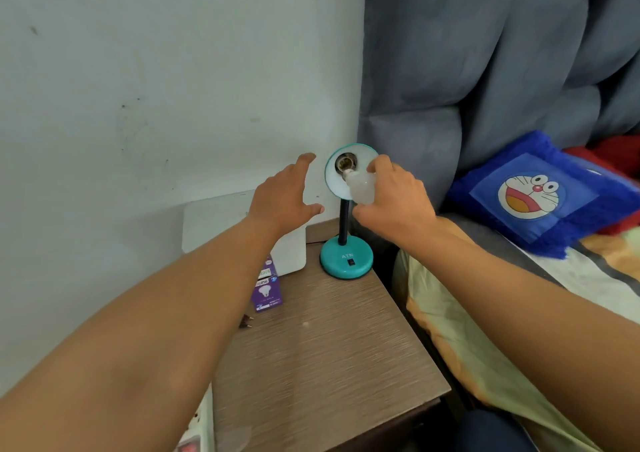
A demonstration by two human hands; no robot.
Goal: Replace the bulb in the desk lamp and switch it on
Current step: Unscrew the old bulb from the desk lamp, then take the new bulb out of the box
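A teal desk lamp stands at the back right corner of a wooden nightstand, its round base [346, 259] carrying a black switch. The shade [334, 174] faces me, and the empty metal socket [345, 164] shows inside it. My right hand [394, 202] grips a white bulb [360, 188] just in front of the socket, its screw cap pointing toward it. The bulb looks out of the socket. My left hand [284, 198] hovers open to the left of the shade, fingers spread, touching nothing.
A purple bulb box [266, 290] lies on the nightstand [329, 347] beside a white box [291, 250] against the wall. A plug [246, 321] rests near the left edge. A bed with a blue cartoon pillow [540, 195] is at the right.
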